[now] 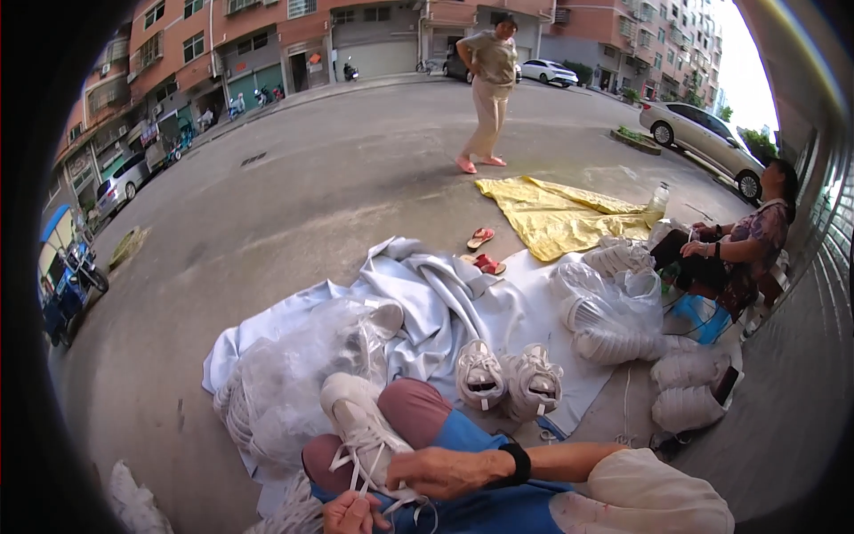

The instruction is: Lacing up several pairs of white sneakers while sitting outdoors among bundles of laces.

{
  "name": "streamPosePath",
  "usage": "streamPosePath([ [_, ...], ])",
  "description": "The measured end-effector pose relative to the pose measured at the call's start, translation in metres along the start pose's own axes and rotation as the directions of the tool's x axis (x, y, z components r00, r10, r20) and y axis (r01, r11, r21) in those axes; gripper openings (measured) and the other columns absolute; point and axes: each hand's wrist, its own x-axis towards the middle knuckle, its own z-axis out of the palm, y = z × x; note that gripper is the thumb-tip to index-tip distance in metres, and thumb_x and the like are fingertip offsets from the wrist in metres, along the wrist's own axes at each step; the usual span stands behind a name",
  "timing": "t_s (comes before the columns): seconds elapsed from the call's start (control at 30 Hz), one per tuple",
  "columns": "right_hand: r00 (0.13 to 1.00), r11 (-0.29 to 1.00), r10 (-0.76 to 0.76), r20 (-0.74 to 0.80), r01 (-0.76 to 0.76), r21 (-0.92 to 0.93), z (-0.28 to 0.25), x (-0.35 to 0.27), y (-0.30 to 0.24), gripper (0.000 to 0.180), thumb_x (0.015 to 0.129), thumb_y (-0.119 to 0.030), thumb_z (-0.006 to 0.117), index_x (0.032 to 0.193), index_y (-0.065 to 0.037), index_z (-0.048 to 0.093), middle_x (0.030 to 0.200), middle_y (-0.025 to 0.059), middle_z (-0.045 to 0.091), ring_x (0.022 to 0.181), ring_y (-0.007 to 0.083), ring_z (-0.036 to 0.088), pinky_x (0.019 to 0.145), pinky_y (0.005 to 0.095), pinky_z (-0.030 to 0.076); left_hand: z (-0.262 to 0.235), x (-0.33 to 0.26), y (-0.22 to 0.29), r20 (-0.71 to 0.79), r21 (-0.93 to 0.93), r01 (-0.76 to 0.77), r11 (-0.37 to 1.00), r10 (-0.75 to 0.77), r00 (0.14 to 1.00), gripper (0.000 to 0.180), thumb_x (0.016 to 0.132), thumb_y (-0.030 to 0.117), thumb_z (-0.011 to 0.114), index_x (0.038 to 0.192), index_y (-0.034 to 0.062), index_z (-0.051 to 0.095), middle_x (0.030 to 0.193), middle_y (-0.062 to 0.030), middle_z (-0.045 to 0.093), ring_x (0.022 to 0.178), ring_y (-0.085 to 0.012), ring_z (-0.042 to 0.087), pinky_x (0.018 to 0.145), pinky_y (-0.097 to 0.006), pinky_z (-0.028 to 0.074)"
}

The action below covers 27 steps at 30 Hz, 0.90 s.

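Observation:
A white lace-up sneaker (360, 418) rests on my lap, its toe pointing away from me. White shoelaces (359, 472) hang loose from its eyelets. My left hand (353, 513), low at the picture's edge, pinches a lace between thumb and fingers. My right hand (449, 472), with a black band at the wrist, is curled closed at the sneaker's near right side, over the laces; its fingertips are partly hidden. A pair of white sneakers, a left one (480, 374) and a right one (535, 378), stands just beyond my knees on a pale sheet.
Plastic-wrapped shoes (294, 383) lie left of my knees; more bagged shoes (614, 303) are at right. Beyond are red sandals (485, 264), a yellow cloth (565, 214) and a bottle (658, 200). One person (752, 245) sits at right; another (489, 89) stands on the road.

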Motion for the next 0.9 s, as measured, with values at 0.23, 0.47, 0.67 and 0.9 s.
streamPosePath([
  [0.23,0.894,0.924,0.295,-0.336,-0.357,-0.137,-0.017,-0.009,0.028,0.017,0.089,-0.009,0.06,0.103,0.001,0.062,0.083,0.0065,0.062,0.067,0.0097,0.057,0.059,0.0249,0.046,0.03,0.016,0.018,0.32,0.14,0.047,0.989,-0.09,0.943,0.033,0.098,0.025,0.05,0.092,-0.0042,0.064,0.056,0.0013,0.05,0.047,-0.005,0.048,0.046,-0.019,0.04],
  [0.47,0.899,0.902,0.253,-0.357,-0.352,-0.249,-0.01,0.019,0.06,0.012,0.084,-0.006,0.062,0.093,0.0,0.064,0.082,0.0118,0.06,0.067,0.0238,0.059,0.06,0.0332,0.046,0.024,0.005,0.008,0.383,0.13,0.079,0.988,-0.124,0.915,0.036,0.099,0.031,0.049,0.09,0.0,0.066,0.062,0.0008,0.055,0.047,-0.0056,0.049,0.046,-0.02,0.038],
  [0.67,0.946,0.849,0.065,-0.317,-0.219,-0.48,-0.004,0.026,0.077,0.015,0.081,-0.004,0.063,0.096,-0.003,0.064,0.084,0.0108,0.057,0.064,0.0241,0.057,0.059,0.0344,0.046,0.019,0.0,-0.005,0.416,0.064,0.046,0.997,-0.068,0.907,0.037,0.099,0.031,0.05,0.088,-0.0002,0.066,0.06,0.0006,0.054,0.047,-0.0059,0.049,0.045,-0.02,0.039],
  [0.9,0.961,0.8,0.045,-0.274,-0.199,-0.566,-0.004,0.034,0.078,0.015,0.08,-0.006,0.061,0.095,-0.003,0.063,0.085,0.0119,0.056,0.07,0.0317,0.059,0.062,0.0405,0.048,0.033,0.008,0.007,0.511,0.138,0.004,0.99,-0.075,0.856,0.034,0.098,0.026,0.05,0.084,0.0001,0.066,0.059,-0.0032,0.057,0.047,-0.0107,0.051,0.051,-0.024,0.043],
])
